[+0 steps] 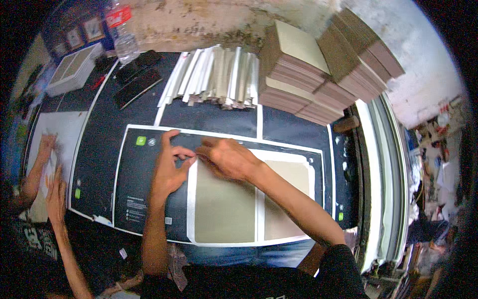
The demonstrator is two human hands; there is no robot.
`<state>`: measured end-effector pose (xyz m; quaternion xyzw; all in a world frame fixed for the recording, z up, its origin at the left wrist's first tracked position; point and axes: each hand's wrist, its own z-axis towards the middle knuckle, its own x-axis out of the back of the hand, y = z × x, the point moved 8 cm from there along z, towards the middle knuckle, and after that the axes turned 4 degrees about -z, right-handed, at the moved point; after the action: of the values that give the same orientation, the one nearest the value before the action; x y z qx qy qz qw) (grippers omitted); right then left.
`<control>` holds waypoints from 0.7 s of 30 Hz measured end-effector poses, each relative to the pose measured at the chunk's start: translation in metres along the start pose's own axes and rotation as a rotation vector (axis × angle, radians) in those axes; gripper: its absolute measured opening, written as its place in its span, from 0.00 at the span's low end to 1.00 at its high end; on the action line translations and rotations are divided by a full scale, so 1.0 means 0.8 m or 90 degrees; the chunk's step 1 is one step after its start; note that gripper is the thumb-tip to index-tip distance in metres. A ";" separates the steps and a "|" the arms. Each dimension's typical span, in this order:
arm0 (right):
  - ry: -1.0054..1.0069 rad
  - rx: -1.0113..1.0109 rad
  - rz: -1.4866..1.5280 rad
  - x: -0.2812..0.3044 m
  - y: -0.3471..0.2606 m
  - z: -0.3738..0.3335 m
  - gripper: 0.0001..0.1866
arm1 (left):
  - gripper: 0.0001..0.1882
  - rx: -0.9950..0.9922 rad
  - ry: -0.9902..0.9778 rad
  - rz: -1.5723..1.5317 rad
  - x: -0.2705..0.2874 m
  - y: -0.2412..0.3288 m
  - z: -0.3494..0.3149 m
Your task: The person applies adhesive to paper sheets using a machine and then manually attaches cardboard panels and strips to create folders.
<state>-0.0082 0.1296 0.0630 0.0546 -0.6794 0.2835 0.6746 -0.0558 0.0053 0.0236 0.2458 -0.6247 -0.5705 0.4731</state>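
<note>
Wearing a black shirt (219,281), filling the lower edge. Curving the left hand (172,167), thumb close to fingertip, at a white sheet's (260,219) upper left corner. Curling the right hand (228,155) just beside; being unable to tell any grip in either. Having the sheet lying, bearing two grey boards (226,209), on a black mat (132,169).
</note>
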 end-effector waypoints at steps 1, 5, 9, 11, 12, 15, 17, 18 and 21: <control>-0.007 -0.006 0.000 0.001 0.001 -0.001 0.14 | 0.11 0.016 0.004 0.010 0.002 0.003 -0.001; -0.014 -0.003 0.010 0.001 -0.001 0.005 0.14 | 0.29 -0.109 0.022 0.085 0.005 0.005 -0.003; 0.043 0.030 0.080 0.009 0.009 -0.001 0.13 | 0.33 -0.102 0.014 0.050 -0.003 0.012 0.002; 0.059 0.004 0.098 0.021 0.004 0.000 0.13 | 0.37 -0.065 0.007 -0.002 -0.001 0.012 0.003; 0.062 0.017 0.115 0.019 0.002 0.004 0.12 | 0.38 -0.060 0.011 0.026 0.005 0.011 0.000; 0.067 0.030 0.134 0.018 0.004 0.004 0.12 | 0.40 -0.043 0.010 0.059 0.009 0.013 -0.001; 0.068 0.030 0.123 0.017 0.003 -0.002 0.12 | 0.40 -0.009 0.012 0.030 0.009 0.013 -0.004; 0.069 0.029 0.118 0.015 0.001 -0.006 0.12 | 0.40 -0.006 0.016 0.030 0.009 0.013 -0.004; 0.064 0.058 0.010 0.010 -0.010 -0.017 0.11 | 0.40 -0.002 0.029 0.022 0.004 0.012 -0.004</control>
<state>0.0068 0.1321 0.0722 0.0658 -0.6312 0.3216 0.7027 -0.0518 0.0031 0.0334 0.2467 -0.6171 -0.5575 0.4976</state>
